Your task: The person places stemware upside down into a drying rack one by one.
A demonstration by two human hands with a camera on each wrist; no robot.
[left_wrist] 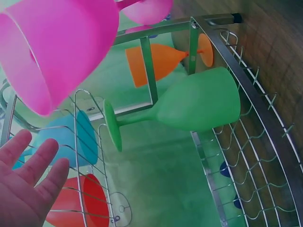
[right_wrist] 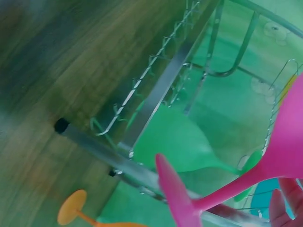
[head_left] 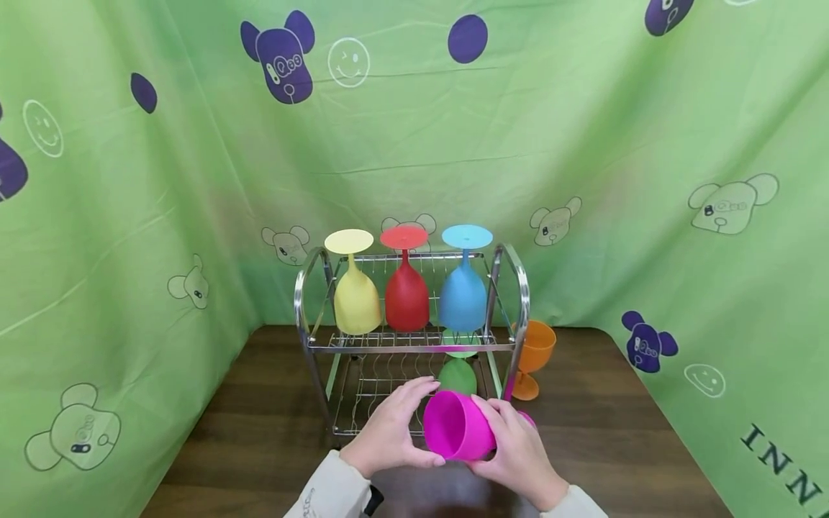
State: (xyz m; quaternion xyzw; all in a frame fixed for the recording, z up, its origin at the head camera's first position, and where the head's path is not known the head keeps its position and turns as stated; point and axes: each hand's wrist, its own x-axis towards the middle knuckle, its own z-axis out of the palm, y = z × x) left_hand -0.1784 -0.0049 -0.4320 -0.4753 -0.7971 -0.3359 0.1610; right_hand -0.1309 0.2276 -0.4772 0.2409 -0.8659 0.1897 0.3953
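Observation:
In the head view my right hand [head_left: 521, 457] grips a pink goblet [head_left: 476, 432] round its bowl. The goblet lies tilted on its side, mouth toward the left, and its stem and foot show in the right wrist view. My left hand [head_left: 391, 432] is just left of the mouth, fingers spread and the thumb tip close to the rim. Nothing lies in its palm. Behind the pink goblet, a green goblet [head_left: 458, 375] stands upside down on the lower tier of a metal dish rack [head_left: 404, 349].
Yellow [head_left: 358, 306], red [head_left: 406, 298] and blue [head_left: 463, 298] goblets stand upside down along the rack's upper tier. An orange goblet [head_left: 536, 345] is upright on the wooden table [head_left: 602, 417], right of the rack. Green printed cloth [head_left: 414, 122] surrounds the table.

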